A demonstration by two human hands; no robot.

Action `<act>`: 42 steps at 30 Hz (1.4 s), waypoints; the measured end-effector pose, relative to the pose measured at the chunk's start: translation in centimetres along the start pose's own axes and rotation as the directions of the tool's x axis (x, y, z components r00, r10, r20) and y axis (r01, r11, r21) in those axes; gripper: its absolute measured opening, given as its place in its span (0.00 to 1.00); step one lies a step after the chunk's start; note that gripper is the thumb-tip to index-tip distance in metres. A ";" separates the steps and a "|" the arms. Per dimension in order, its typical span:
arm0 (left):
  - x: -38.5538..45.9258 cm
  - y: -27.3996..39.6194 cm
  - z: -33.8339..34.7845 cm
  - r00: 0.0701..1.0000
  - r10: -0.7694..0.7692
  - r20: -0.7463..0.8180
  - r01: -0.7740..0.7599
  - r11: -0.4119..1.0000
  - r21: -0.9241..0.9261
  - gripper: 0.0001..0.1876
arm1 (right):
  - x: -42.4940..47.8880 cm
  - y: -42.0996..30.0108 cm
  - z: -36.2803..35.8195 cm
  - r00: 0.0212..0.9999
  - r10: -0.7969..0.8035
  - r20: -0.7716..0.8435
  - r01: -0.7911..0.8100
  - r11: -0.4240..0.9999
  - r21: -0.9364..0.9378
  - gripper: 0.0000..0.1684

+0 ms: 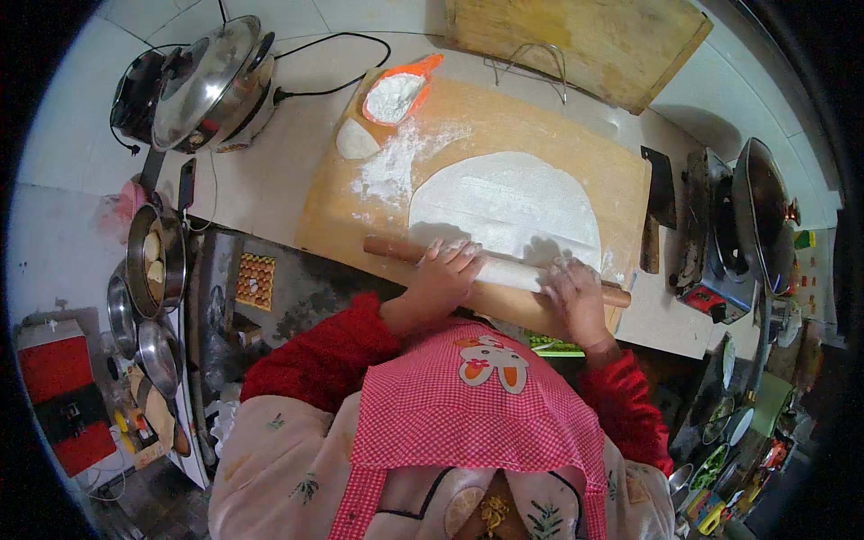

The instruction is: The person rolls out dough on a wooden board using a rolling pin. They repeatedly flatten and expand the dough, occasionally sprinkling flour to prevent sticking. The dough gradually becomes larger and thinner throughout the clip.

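A large floured sheet of dough (506, 196) lies on a wooden board (324, 202), its near edge wrapped around a wooden rolling pin (388, 248). My left hand (451, 270) rests on the pin near its left end, fingers over the dough. Towards the right end, my right hand (574, 287) presses on the wrapped dough, fingers curled over it. Both palms are hidden from view. Loose flour (398, 169) is scattered left of the sheet. At the board's far left corner are a small dough piece (356, 140) and an orange scoop (426, 66) filled with flour.
A cleaver (658, 189) lies right of the board, beside a gas stove (709, 229) with a wok (763, 209). A lidded electric pan (209, 88) stands at the back left. Behind the board are a wire rack (530, 67) and another wooden board (574, 40). Pans (156, 260) stand left.
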State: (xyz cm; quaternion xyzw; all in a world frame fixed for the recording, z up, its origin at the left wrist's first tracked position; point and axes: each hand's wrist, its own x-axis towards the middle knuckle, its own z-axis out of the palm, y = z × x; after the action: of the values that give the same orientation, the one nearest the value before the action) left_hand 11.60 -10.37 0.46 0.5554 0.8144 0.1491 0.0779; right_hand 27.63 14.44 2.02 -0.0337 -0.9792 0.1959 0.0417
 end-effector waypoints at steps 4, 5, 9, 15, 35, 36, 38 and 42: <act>1.5 -1.3 0.8 0.997 0.030 -0.073 -0.023 0.994 0.103 0.34 | 0.2 -1.8 0.3 0.985 0.060 0.165 -0.040 0.992 -0.124 0.45; 3.0 -2.0 0.7 0.994 0.000 -0.108 0.012 0.994 0.107 0.35 | 1.8 -1.5 0.0 0.984 0.093 0.152 -0.073 0.989 -0.132 0.46; 9.0 -3.5 -1.2 0.970 -0.138 -0.201 0.153 0.986 0.060 0.35 | 7.1 2.7 0.5 0.987 0.162 0.011 -0.148 0.925 -0.349 0.42; 6.4 -2.5 1.2 0.983 -0.137 -0.120 0.143 0.989 0.045 0.39 | 4.7 0.8 0.9 0.999 0.052 -0.012 -0.053 0.977 -0.204 0.48; 14.4 -3.4 -2.4 0.981 -0.035 -0.193 0.064 0.987 0.146 0.32 | 8.3 6.8 -0.9 0.984 0.062 -0.165 -0.114 0.938 -0.329 0.34; 13.3 -3.5 -1.2 0.982 0.011 -0.190 0.003 0.997 0.075 0.33 | 8.3 6.9 -0.7 0.987 0.004 -0.163 -0.062 0.933 -0.356 0.35; 12.1 -3.9 1.2 0.967 0.038 -0.252 -0.007 0.992 0.123 0.36 | 7.8 6.0 0.5 0.979 -0.042 -0.201 -0.027 0.944 -0.329 0.36; 14.3 -3.7 1.1 0.974 -0.025 -0.226 0.057 0.989 0.134 0.35 | 10.1 5.5 0.4 0.976 0.097 -0.197 -0.139 0.968 -0.211 0.36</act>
State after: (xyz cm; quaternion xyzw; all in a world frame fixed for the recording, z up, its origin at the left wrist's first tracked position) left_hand 3.32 1.83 -1.30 0.5221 0.8378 0.1518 -0.0503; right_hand 17.85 20.24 0.24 -0.1147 -0.9831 0.0827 0.1166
